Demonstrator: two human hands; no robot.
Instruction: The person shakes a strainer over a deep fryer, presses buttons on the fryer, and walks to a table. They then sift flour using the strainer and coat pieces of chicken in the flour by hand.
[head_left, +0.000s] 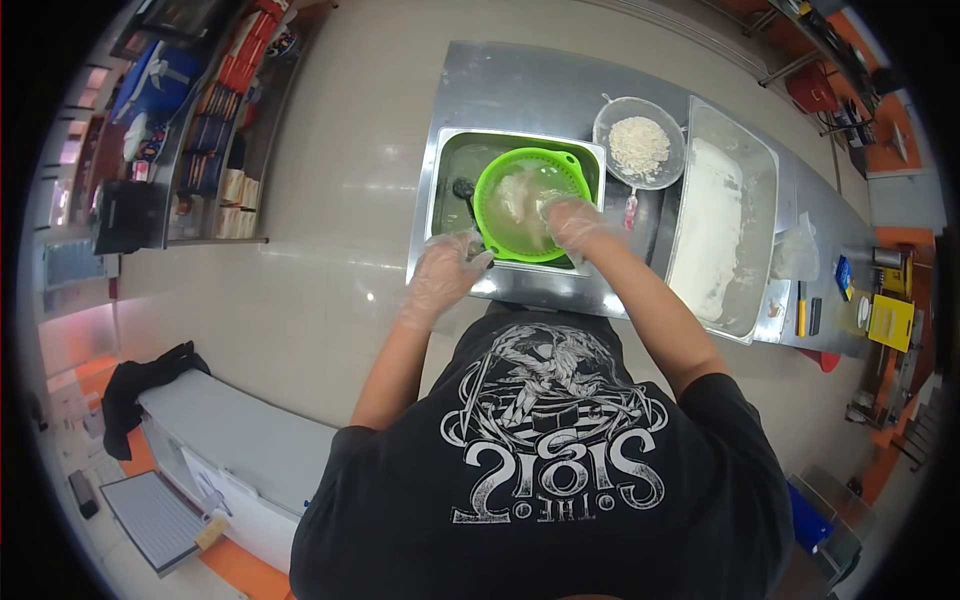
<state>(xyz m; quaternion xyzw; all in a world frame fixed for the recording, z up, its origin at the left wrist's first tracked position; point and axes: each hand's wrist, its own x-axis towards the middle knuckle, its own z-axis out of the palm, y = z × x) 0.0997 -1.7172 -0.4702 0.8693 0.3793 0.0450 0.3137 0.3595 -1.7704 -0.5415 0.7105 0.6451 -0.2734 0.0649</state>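
A bright green colander (483,222) sits in a rectangular steel pan (440,160) of cloudy liquid. Pale, soft-looking pieces, possibly raw meat, (513,197) lie inside it. My left hand (445,270), in a clear plastic glove, is closed at the colander's near-left rim, beside its handle; a small dark bit shows at the fingertips. Also gloved, my right hand (575,225) reaches over the right rim with its fingers bent down among the pale pieces. Whatever those fingers grip is hidden. A black utensil (463,188) rests in the pan, left of the colander.
Behind on the right, a mesh strainer (598,130) holds pale flakes. A deep steel pan (765,200) of white powder stands right of it. A plastic bag (797,250), a yellow-handled tool (801,310) and a blue packet (845,275) lie farther right on the steel table (520,80).
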